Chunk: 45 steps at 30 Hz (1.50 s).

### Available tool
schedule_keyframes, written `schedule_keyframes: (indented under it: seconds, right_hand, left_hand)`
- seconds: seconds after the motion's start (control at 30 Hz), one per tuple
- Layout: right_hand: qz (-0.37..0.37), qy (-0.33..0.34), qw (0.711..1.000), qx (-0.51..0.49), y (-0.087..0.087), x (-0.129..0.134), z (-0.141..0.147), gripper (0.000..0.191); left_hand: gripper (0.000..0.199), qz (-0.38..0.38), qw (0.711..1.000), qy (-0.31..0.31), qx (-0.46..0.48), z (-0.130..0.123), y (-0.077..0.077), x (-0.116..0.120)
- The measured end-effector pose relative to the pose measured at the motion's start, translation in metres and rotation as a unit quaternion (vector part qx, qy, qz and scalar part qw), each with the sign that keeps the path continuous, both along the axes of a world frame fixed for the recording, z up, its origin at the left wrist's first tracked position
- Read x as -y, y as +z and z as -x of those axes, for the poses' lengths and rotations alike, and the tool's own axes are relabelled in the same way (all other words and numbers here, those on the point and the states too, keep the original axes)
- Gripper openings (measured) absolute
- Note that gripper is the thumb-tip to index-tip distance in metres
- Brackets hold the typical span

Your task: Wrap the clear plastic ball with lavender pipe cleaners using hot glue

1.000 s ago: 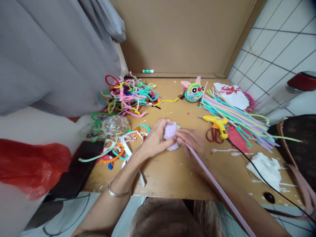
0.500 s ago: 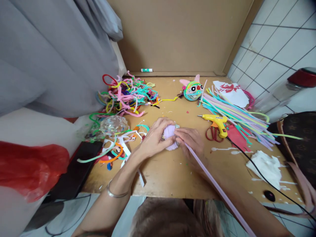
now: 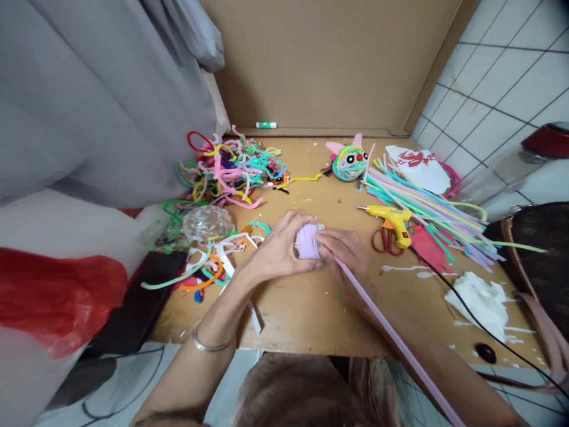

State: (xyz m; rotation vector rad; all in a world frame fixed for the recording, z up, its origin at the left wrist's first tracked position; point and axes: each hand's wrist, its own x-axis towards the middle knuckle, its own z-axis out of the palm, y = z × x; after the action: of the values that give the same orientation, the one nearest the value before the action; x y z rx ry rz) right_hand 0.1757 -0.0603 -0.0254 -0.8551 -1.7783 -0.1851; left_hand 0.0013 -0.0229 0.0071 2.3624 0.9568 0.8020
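My left hand [image 3: 284, 246] curls round a small rounded object wrapped in lilac pipe cleaner [image 3: 306, 242], thumb below and fingers above. A bit of clear, shiny surface shows at its right edge. At that edge my right hand [image 3: 347, 255] pinches a lilac pipe cleaner [image 3: 377, 320], whose long free length runs down over my right forearm toward the bottom right. A yellow glue gun [image 3: 393, 219] lies to the right of my hands, over red-handled scissors [image 3: 382, 242].
Tangled pipe cleaners [image 3: 226, 172] lie at back left, near a clear faceted ball [image 3: 207, 222]. A decorated ball with pink ears [image 3: 349, 161] stands at the back. Straight pipe cleaners [image 3: 427, 207], tissue [image 3: 478, 302] and a brown bag [image 3: 533, 243] are on the right.
My left hand has shifted its grip, its thumb now lower, and the wrapped object has turned so more lilac rows show. My right hand keeps its pinch.
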Motion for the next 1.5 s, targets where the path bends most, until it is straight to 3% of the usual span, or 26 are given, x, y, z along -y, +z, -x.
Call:
schedule_keyframes:
  seconds: [0.37,0.53,0.67,0.9,1.13,1.33,1.5]
  right_hand:
    - [0.035,0.023,0.999,0.013,0.005,0.004,-0.001,0.022]
    - [0.025,0.036,0.999,0.017,0.006,0.006,-0.003,0.028]
    - [0.059,0.042,0.997,0.005,0.006,0.008,-0.005,0.033]
    - [0.033,0.024,0.997,-0.066,-0.001,0.006,0.002,0.01]
    - [0.029,0.004,0.998,-0.051,-0.006,0.002,0.003,0.011]
    - [0.051,0.019,0.998,0.014,-0.001,0.005,-0.005,0.012]
    - [0.048,0.026,0.998,0.012,0.004,0.009,-0.003,0.024]
  left_hand:
    - [0.037,0.007,0.999,0.025,0.032,-0.005,-0.003,0.003]
    - [0.038,0.016,0.999,0.019,0.039,-0.004,-0.002,0.004]
    - [0.037,0.024,0.999,0.021,0.044,-0.004,-0.001,0.003]
    - [0.035,0.036,0.998,0.023,0.044,-0.002,0.0,0.002]
    - [0.034,0.037,0.999,0.017,0.032,-0.001,0.002,0.003]
    - [0.033,0.044,0.999,0.023,0.023,-0.002,0.005,0.004]
    - [0.034,0.039,0.999,0.025,0.026,-0.002,0.003,0.003]
